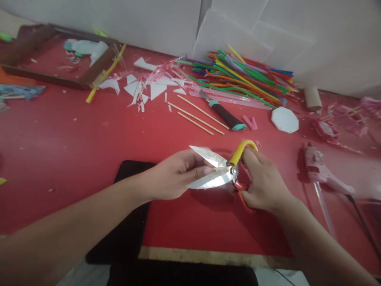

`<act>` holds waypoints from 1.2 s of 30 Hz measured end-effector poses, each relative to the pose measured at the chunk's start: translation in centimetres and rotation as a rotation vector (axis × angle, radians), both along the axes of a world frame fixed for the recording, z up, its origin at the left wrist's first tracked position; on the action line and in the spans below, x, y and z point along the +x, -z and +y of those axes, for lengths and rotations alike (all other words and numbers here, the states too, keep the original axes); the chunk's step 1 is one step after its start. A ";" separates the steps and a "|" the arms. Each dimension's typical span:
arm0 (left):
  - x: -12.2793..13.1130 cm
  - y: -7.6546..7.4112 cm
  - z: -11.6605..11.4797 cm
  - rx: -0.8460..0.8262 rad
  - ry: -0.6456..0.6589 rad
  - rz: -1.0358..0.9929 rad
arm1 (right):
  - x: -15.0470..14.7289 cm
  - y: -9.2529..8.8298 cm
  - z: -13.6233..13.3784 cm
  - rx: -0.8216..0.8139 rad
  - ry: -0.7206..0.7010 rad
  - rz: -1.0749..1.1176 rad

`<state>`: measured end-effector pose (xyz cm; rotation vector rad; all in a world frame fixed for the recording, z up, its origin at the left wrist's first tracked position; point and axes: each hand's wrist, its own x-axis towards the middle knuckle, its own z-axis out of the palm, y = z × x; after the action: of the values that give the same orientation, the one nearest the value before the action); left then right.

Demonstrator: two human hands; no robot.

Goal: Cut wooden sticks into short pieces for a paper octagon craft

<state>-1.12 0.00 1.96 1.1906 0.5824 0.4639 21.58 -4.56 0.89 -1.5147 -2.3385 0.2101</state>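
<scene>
My right hand [266,178] is wrapped round the handles of a pair of scissors [210,180], one handle loop covered in yellow and the other red. The two silver blades stand apart and point left. Between them, close to the pivot, the fingertips of my left hand [178,172] pinch a thin pale wooden stick [220,169]; most of it is hidden by the fingers and blades. Just beyond the hands lie several similar loose sticks [196,118] and a black-and-teal utility knife [224,115].
Colourful pipe cleaners [244,75] are heaped against the wall. White scraps [157,90] and a brown frame [53,77] lie to the left. A white octagon [285,120], a cardboard tube [312,98] and a glue gun [323,171] are on the right. A black tablet-like slab [119,234] lies under my left forearm.
</scene>
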 end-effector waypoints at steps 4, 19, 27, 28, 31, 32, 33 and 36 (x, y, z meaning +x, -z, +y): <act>0.1 0.0 0.0 -0.053 -0.011 -0.027 | 0.1 0.0 0.0 0.022 0.009 -0.007; 0.2 0.4 0.2 -0.086 0.030 -0.119 | -0.6 -0.7 -0.2 -0.126 0.023 0.105; 0.1 0.6 0.2 -0.141 0.026 -0.158 | -0.4 -0.6 0.0 -0.206 -0.012 0.158; 0.0 0.6 0.2 -0.139 0.027 -0.160 | -0.3 -0.6 0.0 -0.206 -0.013 0.161; 0.0 0.8 0.2 -0.135 0.037 -0.155 | -0.3 -0.6 0.0 -0.205 -0.013 0.165; 0.0 0.8 0.2 -0.135 0.037 -0.153 | -0.3 -0.6 0.0 -0.207 -0.015 0.168; 0.0 0.8 0.2 -0.137 0.037 -0.145 | -0.3 -0.6 0.0 -0.213 -0.015 0.171; -0.1 0.8 0.2 -0.148 0.032 -0.131 | -0.3 -0.6 -0.1 -0.219 -0.012 0.162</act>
<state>-1.23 0.21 1.16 1.0190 0.4758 0.4595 21.24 -4.61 1.46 -1.5176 -2.2562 0.5862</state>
